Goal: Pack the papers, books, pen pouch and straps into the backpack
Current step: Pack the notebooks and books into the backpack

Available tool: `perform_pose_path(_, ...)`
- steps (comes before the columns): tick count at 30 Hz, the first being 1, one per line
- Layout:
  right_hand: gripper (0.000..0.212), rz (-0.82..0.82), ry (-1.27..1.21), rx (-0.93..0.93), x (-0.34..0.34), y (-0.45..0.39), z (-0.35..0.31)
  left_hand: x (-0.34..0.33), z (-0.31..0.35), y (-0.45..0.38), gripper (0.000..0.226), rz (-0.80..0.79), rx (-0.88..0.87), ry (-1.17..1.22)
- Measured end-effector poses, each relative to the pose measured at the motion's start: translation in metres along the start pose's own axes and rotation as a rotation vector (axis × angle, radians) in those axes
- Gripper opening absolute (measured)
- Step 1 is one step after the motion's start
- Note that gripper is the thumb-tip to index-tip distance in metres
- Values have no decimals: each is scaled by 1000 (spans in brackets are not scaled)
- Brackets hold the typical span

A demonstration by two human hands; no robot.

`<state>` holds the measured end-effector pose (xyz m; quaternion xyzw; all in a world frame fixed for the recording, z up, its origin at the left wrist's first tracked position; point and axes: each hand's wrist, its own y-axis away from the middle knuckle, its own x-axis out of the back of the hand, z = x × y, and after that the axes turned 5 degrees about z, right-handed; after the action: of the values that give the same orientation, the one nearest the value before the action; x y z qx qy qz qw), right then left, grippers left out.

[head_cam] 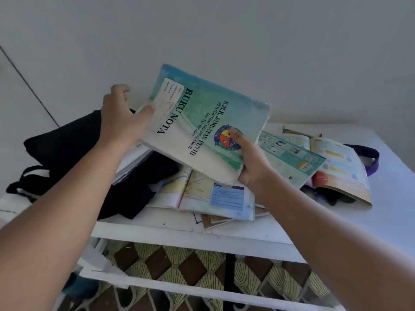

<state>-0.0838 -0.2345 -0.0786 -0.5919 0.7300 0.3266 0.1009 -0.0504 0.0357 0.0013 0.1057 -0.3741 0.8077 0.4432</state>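
A teal and white notebook (202,122) marked BUKU NOTA is held tilted above the table. My right hand (249,162) grips its lower right corner, thumb on the cover. My left hand (121,117) holds its left edge with the thumb on the cover. Below it lies the black backpack (67,149), with white papers (132,162) sticking out of its mouth. Open books (215,194) and a teal booklet (292,158) lie in a loose pile to the right. Another open book (341,167) rests further right, over a purple strap (370,158).
The white table (390,198) stands against a white wall. Its front edge (179,234) has a lower rail beneath it. A patterned floor (179,265) shows under the table. A black backpack strap (24,182) trails at the left edge.
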Motion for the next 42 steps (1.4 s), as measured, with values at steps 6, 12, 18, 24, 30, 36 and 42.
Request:
perform_pose_path(6,33,-54,-148,-146,-50,9,19,31,-33,35,25,192,-48,88)
perform_pose_path(12,35,3,-16,-251,-86,10,61,55,-76,50,9,238,87,11)
perform_pose_path(18,26,75,102,-317,-89,14,86,56,-130,24,16,-29,-40,-421)
perform_pose_path(24,39,153,175,-306,-110,3,90,45,-142,-11,28,-323,86,-814)
perform_pose_path(30,34,178,196,-343,-121,-3,96,38,-173,-38,43,-343,39,-1011)
perform_pose_path(36,28,185,203,-333,-131,-8,97,39,-188,-57,66,-250,-54,-1010)
perform_pose_path(42,30,229,192,-354,-157,-18,113,54,-179,-91,55,-83,-244,-885)
